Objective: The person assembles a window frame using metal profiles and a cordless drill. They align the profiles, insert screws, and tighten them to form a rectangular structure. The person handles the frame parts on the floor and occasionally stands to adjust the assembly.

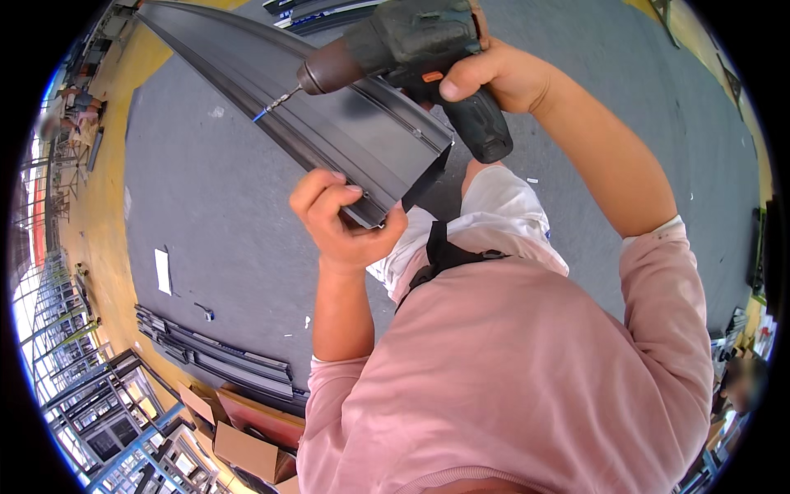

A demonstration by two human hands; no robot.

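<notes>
A long dark grey metal profile [329,123] runs from the far left toward my body, its open end nearest me. My left hand [341,218] is closed round the near left corner of that end, thumb beneath and fingers over the edge. My right hand [502,78] grips a black cordless drill [428,49], its handle pointing toward me and its chuck to the left. A thin drill bit [277,104] with a blue tip reaches down to the profile's left edge; whether it touches the metal I cannot tell. Some of my right fingers are hidden behind the handle.
Grey matting [214,222] covers the floor. Dark profile strips [222,354] lie at lower left, near open cardboard boxes [247,451]. More strips [321,15] lie at the far side. A white paper [163,272] and a small tool [205,312] lie on the left. People are at both edges.
</notes>
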